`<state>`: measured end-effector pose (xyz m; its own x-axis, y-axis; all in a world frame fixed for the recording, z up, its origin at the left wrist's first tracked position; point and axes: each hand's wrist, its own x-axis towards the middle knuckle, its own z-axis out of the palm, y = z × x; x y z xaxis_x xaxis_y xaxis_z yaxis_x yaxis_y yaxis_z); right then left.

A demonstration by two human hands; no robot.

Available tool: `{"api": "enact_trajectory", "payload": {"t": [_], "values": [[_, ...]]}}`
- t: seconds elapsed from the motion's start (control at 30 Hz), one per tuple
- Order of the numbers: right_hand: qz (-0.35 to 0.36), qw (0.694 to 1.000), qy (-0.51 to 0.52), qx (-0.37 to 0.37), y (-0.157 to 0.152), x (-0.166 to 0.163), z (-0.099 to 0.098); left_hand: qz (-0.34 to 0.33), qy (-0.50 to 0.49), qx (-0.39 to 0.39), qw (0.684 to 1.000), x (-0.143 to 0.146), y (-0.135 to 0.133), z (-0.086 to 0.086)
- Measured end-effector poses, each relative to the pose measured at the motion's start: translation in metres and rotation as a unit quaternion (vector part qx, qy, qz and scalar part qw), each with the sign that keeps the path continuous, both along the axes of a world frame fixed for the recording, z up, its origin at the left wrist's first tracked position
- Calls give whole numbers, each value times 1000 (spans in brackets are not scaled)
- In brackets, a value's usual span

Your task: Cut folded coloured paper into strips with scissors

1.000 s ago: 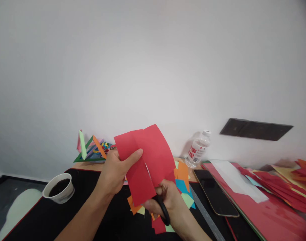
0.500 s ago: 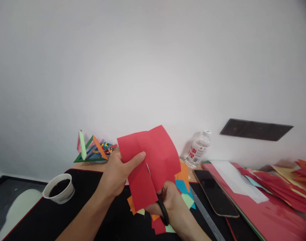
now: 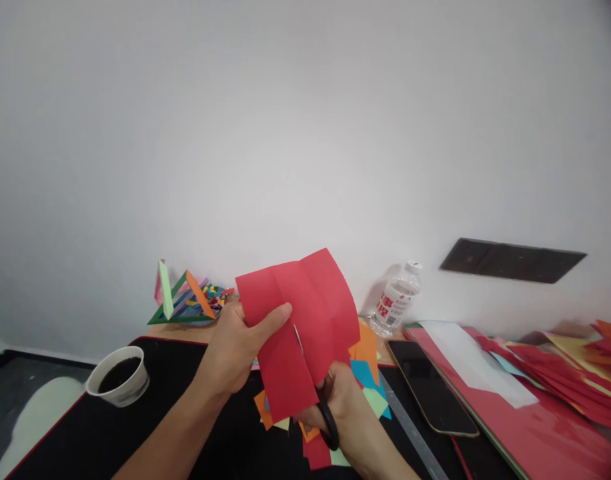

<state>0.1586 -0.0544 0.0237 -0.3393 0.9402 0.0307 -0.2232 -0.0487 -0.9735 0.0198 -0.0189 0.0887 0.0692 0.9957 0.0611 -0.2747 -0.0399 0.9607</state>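
I could pass over the black surface [image 3: 170, 373] between my left grip [image 3: 235, 347] and the white cup [image 3: 134, 393]. Straight ahead, the red sheet [image 3: 315, 300] I hold blocks me. Right of my right grip [image 3: 339, 393], scraps [image 3: 365, 372], ruler [image 3: 410, 427] and phone [image 3: 433, 387] lie low; the bottle [image 3: 396, 300] rises behind them.

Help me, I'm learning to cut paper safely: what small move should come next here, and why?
I'd probably slide the thumb of the left hand aside before the next snip. The right hand holds black-handled scissors, the slit ends partway across the red paper, and the thumb's tip appears to lie just ahead of it.
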Motion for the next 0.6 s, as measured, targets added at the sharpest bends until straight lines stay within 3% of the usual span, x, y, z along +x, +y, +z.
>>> {"api": "enact_trajectory", "payload": {"t": [0.6], "values": [[-31,997,-71,7,0,0,-3,0,6,4,1000,-1,0,0]]}}
